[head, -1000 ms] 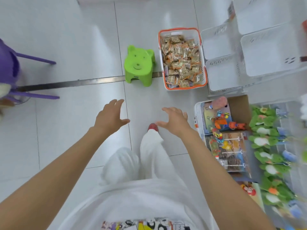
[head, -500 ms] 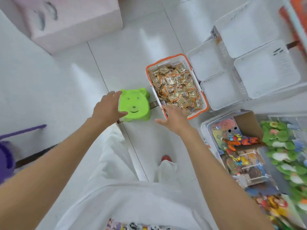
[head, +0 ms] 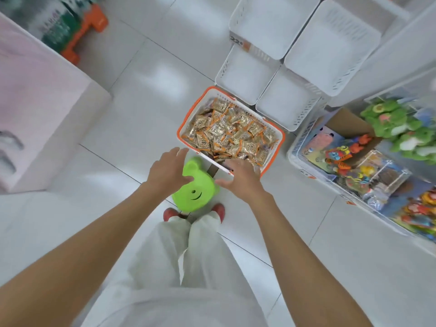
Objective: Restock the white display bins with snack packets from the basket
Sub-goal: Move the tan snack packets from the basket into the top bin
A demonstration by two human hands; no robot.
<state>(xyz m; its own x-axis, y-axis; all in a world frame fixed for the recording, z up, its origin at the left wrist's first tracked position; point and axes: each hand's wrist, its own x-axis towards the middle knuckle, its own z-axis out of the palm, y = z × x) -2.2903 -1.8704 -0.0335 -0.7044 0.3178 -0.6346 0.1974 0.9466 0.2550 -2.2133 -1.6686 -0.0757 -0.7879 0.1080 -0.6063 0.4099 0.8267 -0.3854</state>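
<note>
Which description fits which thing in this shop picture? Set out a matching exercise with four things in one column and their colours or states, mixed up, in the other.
Things:
1. basket
2. stool
3. white bins
4. shoes

Descriptions:
a. empty
b. red
c. full of snack packets
d. green, with a smiling face

Pairs: 1-c, 2-d, 3-a, 4-b

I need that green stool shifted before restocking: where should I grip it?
Probably best: take the green stool by the seat's left and right edges, coming down from above. Its flat seat faces up, and the basket crowds its far end.
</note>
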